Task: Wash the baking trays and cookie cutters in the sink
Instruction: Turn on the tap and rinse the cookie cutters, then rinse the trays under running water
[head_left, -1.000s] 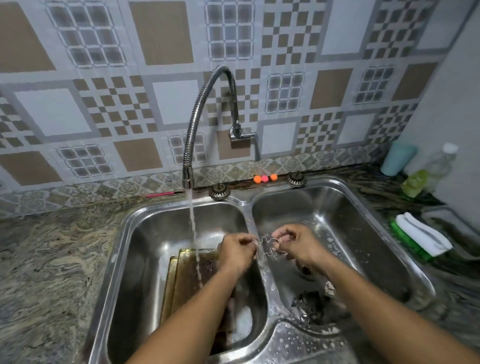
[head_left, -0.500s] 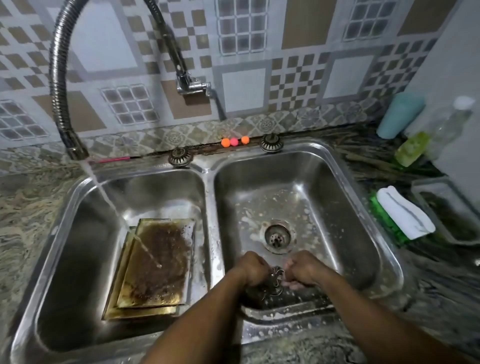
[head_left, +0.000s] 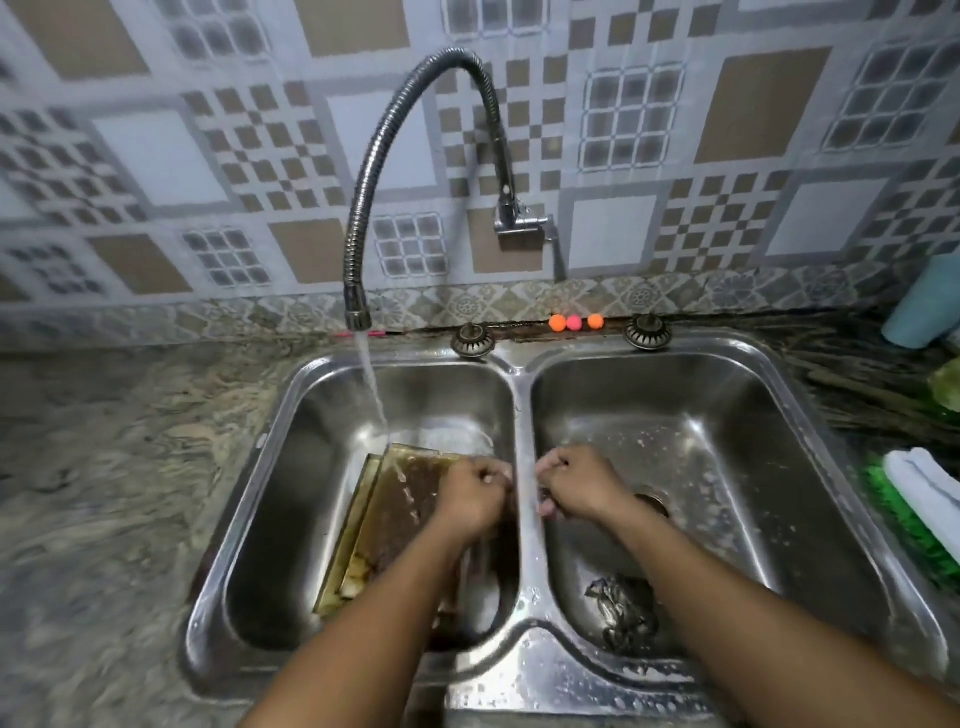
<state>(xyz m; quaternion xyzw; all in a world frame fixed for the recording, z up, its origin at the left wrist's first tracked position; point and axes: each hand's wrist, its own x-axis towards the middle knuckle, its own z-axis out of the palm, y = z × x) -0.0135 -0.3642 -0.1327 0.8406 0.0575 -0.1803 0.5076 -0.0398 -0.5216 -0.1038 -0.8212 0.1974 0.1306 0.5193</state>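
Two dirty golden baking trays (head_left: 395, 525) lie stacked in the left basin, and tap water (head_left: 375, 400) runs onto their far edge. My left hand (head_left: 470, 499) and my right hand (head_left: 576, 488) hover on either side of the sink divider (head_left: 527, 551), fingers curled and pinched towards each other. They hold the thin metal cookie cutter between them, but blur hides it against the steel. A dark pile of other cutters (head_left: 621, 610) lies at the front of the right basin.
The flexible faucet (head_left: 358, 234) arcs over the left basin. The right basin's drain (head_left: 655, 503) sits just behind my right wrist. A green brush with a white cloth (head_left: 919, 493) and a teal cup (head_left: 919, 306) stand on the right counter. Two strainer plugs (head_left: 471, 340) rest on the back rim.
Both hands, still pinching the cutter, rose from the front of the right basin to the divider, nearer the left basin. The camera swung back towards the faucet.
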